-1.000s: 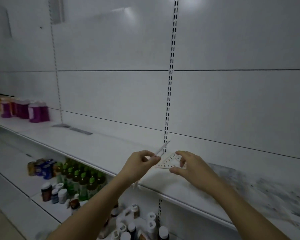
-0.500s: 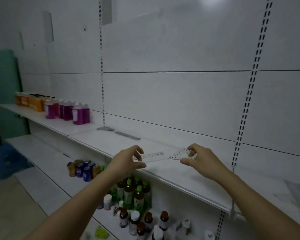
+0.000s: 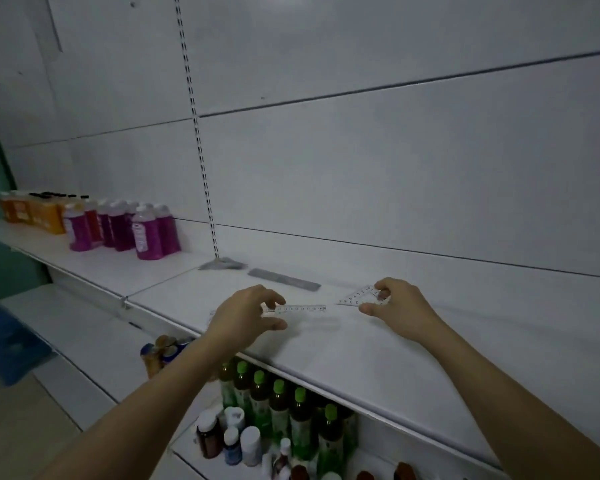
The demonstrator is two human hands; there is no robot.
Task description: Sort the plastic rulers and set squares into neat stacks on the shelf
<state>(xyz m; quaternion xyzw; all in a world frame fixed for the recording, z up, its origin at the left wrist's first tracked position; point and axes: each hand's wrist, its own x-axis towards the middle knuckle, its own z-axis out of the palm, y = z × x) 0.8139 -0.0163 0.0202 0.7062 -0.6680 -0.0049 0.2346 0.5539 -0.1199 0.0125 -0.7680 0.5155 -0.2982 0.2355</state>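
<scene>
One clear ruler [image 3: 300, 309] sits in the left hand [image 3: 243, 315], fingers and thumb curled about its near end, low over the white shelf [image 3: 378, 355]; one clear set square [image 3: 359, 296] is pinched at its corner by the right hand [image 3: 400, 308], just right of the ruler's tip; two grey stacks lie behind, one of set squares [image 3: 224, 264], one of rulers [image 3: 284, 279]; purple bottles [image 3: 146, 232] and orange bottles [image 3: 39, 211] stand far left; green-capped bottles [image 3: 278, 400] fill the lower shelf; white slotted panels back the wall.
</scene>
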